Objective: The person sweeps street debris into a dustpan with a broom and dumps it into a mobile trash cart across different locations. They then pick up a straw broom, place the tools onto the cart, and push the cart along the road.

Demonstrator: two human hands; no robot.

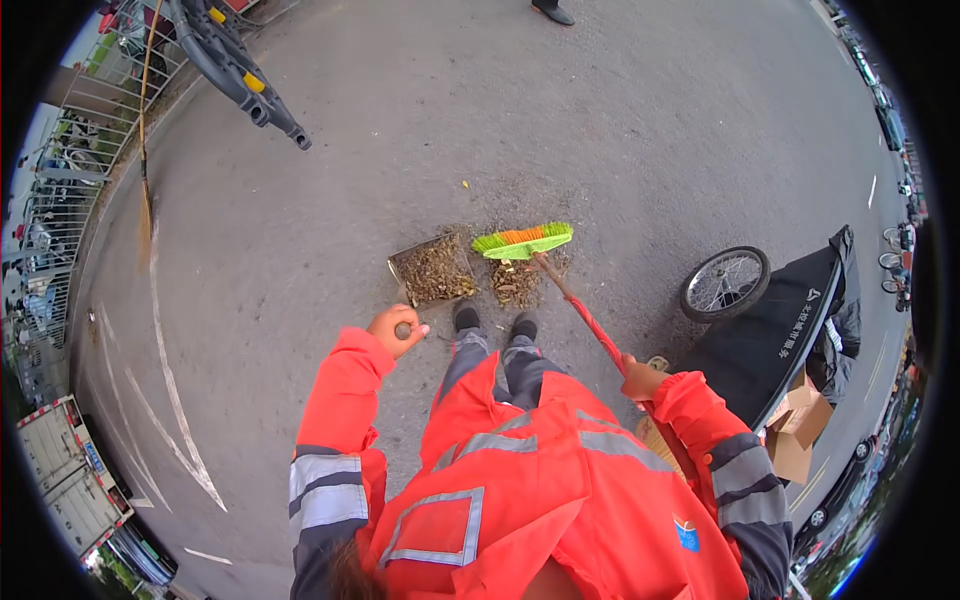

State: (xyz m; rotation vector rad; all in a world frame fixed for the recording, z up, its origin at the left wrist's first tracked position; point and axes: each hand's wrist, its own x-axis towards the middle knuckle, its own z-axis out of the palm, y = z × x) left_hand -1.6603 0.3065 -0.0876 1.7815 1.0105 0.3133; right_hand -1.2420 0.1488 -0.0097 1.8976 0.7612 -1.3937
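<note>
My left hand (397, 331) is closed around the upright handle of a dustpan (394, 268), seen end-on from above. Brown dry leaves and litter (437, 272) fill much of the pan, which rests on the asphalt. My right hand (641, 381) grips the red-wrapped stick of a broom (522, 241) with a green head and green and orange bristles. The broom head is just right of the pan, over the ground. A second pile of leaves (515, 285) lies between the broom head and my shoes.
On the right stands a black cart (760, 325) with a spoked wheel (725, 284) and cardboard boxes (797, 425). A long straw broom (146, 215) leans at the left fence (100, 120). Grey plastic barriers (235, 70) are at upper left. Another person's shoe (552, 12) shows at the top.
</note>
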